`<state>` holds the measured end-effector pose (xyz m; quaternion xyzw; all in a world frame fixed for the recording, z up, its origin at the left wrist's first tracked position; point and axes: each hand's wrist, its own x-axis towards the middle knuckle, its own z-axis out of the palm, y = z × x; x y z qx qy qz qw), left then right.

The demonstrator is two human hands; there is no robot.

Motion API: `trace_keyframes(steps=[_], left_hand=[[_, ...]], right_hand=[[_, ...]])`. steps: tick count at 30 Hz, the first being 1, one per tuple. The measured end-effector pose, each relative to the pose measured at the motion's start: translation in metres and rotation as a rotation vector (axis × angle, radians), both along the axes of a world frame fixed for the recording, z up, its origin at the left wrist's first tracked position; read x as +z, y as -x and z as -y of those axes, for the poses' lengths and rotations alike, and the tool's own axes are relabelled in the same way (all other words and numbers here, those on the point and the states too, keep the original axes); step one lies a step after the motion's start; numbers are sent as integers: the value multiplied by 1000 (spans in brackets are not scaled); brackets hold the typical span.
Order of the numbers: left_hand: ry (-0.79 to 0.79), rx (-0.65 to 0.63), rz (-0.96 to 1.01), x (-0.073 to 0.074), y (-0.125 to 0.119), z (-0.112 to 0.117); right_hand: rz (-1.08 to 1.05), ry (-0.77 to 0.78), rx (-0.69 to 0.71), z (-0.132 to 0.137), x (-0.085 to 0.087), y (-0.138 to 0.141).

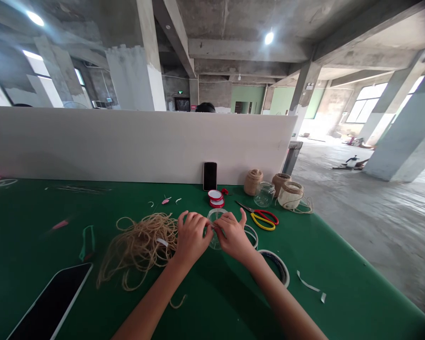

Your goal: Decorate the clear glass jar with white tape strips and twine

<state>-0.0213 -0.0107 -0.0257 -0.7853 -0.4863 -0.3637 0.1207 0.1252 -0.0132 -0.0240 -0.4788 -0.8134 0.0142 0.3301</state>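
Observation:
My left hand (pixel 191 237) and my right hand (pixel 233 236) meet over a clear glass jar (pixel 215 218) lying on the green table (pixel 340 283). Both hands have fingers curled round the jar and pinch something small at its side that I cannot make out. A loose heap of jute twine (pixel 141 245) lies just left of my left hand. Two rolls of tape (pixel 274 264) rest under and beside my right forearm.
Red-and-yellow scissors (pixel 264 218), red lids (pixel 216 198), an empty glass jar (pixel 264 193) and twine-wrapped jars (pixel 289 194) stand further back. A phone (pixel 210 175) leans on the white partition (pixel 127 141). A tablet (pixel 49 302) lies front left. The table's right edge drops to concrete floor.

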Motion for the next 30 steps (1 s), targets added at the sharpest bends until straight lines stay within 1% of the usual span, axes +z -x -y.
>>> trace_keyframes(steps=[3,6,12,14,17,20,26,30], left_hand=[[-18,22,-12,-1,-1,1],[-23,7,-29,-2,1,-1],[66,-124,-82,0,12,-14],[97,-168,-71,0,17,-17],[121,-196,-22,-2,23,-19],[103,-194,-12,-3,23,-15],[35,-90,15,-5,9,-7],[32,-70,12,-5,5,-6]], right_hand=[[3,4,-1,0,1,0],[6,1,-5,0,1,-1],[10,3,-7,0,1,-2],[0,-4,-1,0,0,-2],[-14,-9,-1,0,-1,-2],[-17,-8,-4,0,-1,-2],[-33,0,2,-1,0,-1],[-40,1,7,-1,-1,-1]])
